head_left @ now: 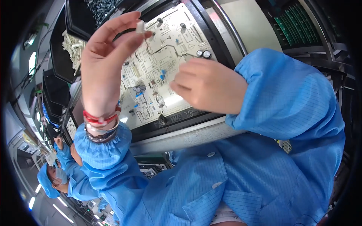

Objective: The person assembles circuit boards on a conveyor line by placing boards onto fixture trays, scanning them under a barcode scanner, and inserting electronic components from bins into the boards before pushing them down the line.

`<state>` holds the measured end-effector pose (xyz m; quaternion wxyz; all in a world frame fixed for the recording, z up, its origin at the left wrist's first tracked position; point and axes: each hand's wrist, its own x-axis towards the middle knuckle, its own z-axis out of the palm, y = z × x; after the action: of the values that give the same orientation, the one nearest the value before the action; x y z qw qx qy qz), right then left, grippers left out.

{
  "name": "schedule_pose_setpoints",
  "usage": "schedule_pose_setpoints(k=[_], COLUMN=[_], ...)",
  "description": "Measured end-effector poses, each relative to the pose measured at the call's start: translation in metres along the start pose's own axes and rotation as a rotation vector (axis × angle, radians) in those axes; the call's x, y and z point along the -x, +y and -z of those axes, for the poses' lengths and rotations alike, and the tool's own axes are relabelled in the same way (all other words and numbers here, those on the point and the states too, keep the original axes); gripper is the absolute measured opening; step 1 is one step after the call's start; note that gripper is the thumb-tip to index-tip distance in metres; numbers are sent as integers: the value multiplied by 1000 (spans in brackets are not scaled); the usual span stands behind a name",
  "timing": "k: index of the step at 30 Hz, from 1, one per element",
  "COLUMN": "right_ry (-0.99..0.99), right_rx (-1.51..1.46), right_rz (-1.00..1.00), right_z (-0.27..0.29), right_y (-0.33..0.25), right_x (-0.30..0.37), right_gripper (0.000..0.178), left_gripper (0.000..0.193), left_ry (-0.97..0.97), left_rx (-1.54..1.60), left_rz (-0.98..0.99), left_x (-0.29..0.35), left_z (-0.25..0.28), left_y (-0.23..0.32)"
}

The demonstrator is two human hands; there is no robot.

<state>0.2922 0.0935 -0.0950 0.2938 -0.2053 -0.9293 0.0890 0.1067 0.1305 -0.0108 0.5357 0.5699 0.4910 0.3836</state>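
Observation:
Pinched between the thumb and fingertips of my left hand (109, 52) is a small white plastic connector (140, 27), held above the upper left part of a pale circuit board (166, 62). The board lies in a black frame (222, 49) and carries blue, grey and black components. My right hand (211, 84) is over the board's right side, its fingers curled in and slightly blurred. What those fingers hold, if anything, is hidden. Two round capacitors (203, 54) stand on the board just above that hand.
Black bins at the upper left hold white connectors (72, 47) and small dark parts (101, 13). A metal rail (230, 26) runs beyond the frame's right side. Green circuit boards (294, 24) stand in a rack at the upper right. A co-worker (56, 179) sits at the left.

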Motion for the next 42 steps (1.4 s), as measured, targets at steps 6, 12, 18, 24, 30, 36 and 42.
schedule_pose_setpoints(k=[6, 12, 18, 24, 30, 36, 42], right_ry=[65, 108, 118, 129, 288, 46, -216], right_rx=[-219, -314, -277, -289, -339, 35, -90], right_rz=[342, 334, 304, 286, 251, -544, -629], right_z=[29, 12, 11, 14, 31, 40, -8], right_y=[-21, -24, -28, -23, 13, 62, 85], right_x=[12, 13, 10, 8, -10, -2, 17], right_gripper=[23, 14, 13, 12, 21, 35, 45], left_gripper=[40, 42, 44, 38, 17, 22, 42], left_ry=[18, -34, -35, -145, -129, -156, -194], left_rx=[-567, -692, -786, -937, -871, -937, -858], left_rz=[-232, -244, -167, -206, -252, -393, -436], left_x=[-14, -19, -13, -29, -25, 4, 78], left_z=[-40, -46, -43, -46, -42, -28, 29], left_y=[-20, -40, -32, -20, -26, -28, 24])
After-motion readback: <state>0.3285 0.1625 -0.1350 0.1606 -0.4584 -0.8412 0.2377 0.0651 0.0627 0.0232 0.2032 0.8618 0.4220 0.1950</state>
